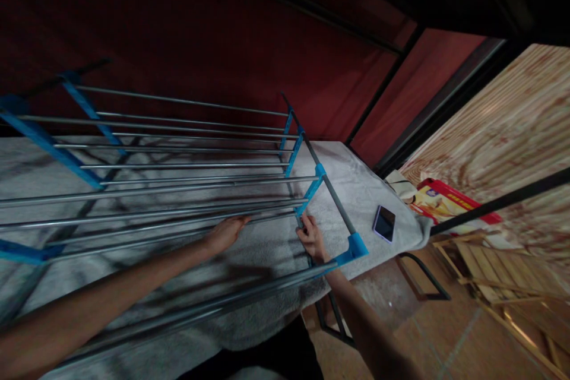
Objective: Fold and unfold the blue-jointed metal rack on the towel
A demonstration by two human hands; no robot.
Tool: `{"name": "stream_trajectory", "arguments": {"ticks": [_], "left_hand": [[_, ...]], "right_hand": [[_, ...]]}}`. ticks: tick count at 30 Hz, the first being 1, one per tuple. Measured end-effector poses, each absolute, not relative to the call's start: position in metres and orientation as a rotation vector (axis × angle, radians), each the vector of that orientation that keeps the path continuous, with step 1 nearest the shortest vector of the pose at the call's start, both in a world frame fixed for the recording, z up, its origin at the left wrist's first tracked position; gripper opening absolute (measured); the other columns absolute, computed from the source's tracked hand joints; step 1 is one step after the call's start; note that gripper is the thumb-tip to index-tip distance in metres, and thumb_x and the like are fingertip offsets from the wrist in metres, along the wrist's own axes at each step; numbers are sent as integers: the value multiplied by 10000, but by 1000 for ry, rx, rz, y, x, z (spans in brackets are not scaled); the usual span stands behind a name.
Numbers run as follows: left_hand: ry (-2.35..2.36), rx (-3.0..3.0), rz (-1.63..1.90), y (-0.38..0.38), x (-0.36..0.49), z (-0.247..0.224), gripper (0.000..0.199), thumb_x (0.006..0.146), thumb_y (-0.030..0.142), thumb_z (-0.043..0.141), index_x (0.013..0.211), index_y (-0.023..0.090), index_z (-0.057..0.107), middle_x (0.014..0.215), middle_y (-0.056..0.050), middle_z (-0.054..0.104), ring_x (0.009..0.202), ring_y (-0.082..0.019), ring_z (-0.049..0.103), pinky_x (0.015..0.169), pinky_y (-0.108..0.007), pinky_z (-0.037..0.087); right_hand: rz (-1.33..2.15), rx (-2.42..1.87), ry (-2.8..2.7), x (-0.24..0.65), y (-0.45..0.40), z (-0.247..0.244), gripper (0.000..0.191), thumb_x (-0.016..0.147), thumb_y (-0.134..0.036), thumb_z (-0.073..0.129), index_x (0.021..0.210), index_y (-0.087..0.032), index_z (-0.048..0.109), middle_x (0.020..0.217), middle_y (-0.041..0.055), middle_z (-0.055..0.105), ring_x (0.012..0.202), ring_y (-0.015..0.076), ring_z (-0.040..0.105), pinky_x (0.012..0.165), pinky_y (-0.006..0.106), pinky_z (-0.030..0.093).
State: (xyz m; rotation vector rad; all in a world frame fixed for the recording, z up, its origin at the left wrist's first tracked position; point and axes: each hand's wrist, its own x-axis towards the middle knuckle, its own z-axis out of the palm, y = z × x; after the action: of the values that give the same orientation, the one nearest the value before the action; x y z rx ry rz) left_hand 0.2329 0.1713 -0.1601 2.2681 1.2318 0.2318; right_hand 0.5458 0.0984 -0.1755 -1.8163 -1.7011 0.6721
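A rack of grey metal tubes [178, 189] joined by blue plastic brackets [312, 191] lies across a grey cloth. My left hand [226, 234] is at a lower tube of the rack, its fingers closed round it near the rack's middle. At the right end, my right hand [312, 238] has its fingers curled at the end upright, just below a blue bracket. A blue corner piece [354, 247] sits to the right of that hand. More blue brackets [53, 145] join the tubes at the left end.
A phone [384, 224] lies on the grey cloth [356, 172] at the right. Beyond it are a red and yellow package [449, 202] and a wooden folding piece [494, 267]. A dark metal frame [512, 199] crosses the right side, and a red wall panel [200, 29] stands behind.
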Motion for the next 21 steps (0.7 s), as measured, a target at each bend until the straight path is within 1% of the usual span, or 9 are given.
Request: {"name": "stream_trajectory", "arguments": {"ticks": [3,6,8,11,14,16,17,19,21], "left_hand": [[1225,2307,195,172,235,-154,509,911,132,353,1324,189,645,1315,-131,684,1216,-271,647,1041,-377,484],[1246,2318,212,170,238,-151,475,897,111,396,1279,183,670,1208,-140,731,1140,-278,684,989,-372,516],[1272,2306,206,167,240,-151,463,882,91,431,1266,187,672,1161,-131,746,1107,-268,696,971,-352,525],[1298,2300,188,159,238,-149,486,869,56,442,1296,169,643,1248,-140,710,1165,-257,667,1030,-353,499],[1314,2294,168,149,227,-144,546,857,45,464,1387,131,557,1401,-169,611,1289,-256,585,1103,-370,453],[1324,2287,151,141,215,-137,588,836,43,497,1420,111,516,1464,-187,549,1337,-262,543,1126,-374,434],[1329,2282,140,137,209,-132,600,820,45,522,1417,103,516,1478,-197,532,1348,-271,532,1132,-377,428],[1345,2269,118,130,194,-118,580,780,62,589,1359,95,570,1463,-213,540,1342,-305,536,1136,-402,423],[1357,2253,91,119,175,-97,489,768,115,643,1257,116,650,1405,-205,594,1300,-333,571,1117,-433,441]], "right_hand": [[657,-1747,-1673,546,99,-181,565,889,-260,471,1452,-219,452,1216,78,537,901,196,562,852,332,471],[627,-1690,-1650,548,100,-190,531,868,-285,500,1397,-242,503,1158,71,561,966,234,569,877,363,471],[610,-1690,-1624,551,102,-198,532,847,-331,521,1370,-233,523,1146,76,572,996,252,578,904,384,476],[609,-1729,-1600,558,109,-208,535,816,-446,528,1293,-206,569,1111,86,582,980,258,595,905,403,496],[647,-1714,-1611,564,118,-210,491,786,-526,536,1139,-197,623,1008,85,591,889,254,598,876,432,509],[663,-1699,-1615,565,121,-207,460,757,-562,560,1035,-203,634,948,76,594,839,245,597,863,444,514],[676,-1693,-1605,565,122,-204,459,740,-578,579,1004,-206,634,937,74,600,836,245,602,862,447,517],[723,-1677,-1557,566,120,-197,486,709,-607,612,990,-211,638,957,87,629,879,258,623,864,450,526],[825,-1647,-1472,569,114,-188,516,698,-622,636,1029,-227,650,1021,109,669,930,273,650,837,436,547]]}}
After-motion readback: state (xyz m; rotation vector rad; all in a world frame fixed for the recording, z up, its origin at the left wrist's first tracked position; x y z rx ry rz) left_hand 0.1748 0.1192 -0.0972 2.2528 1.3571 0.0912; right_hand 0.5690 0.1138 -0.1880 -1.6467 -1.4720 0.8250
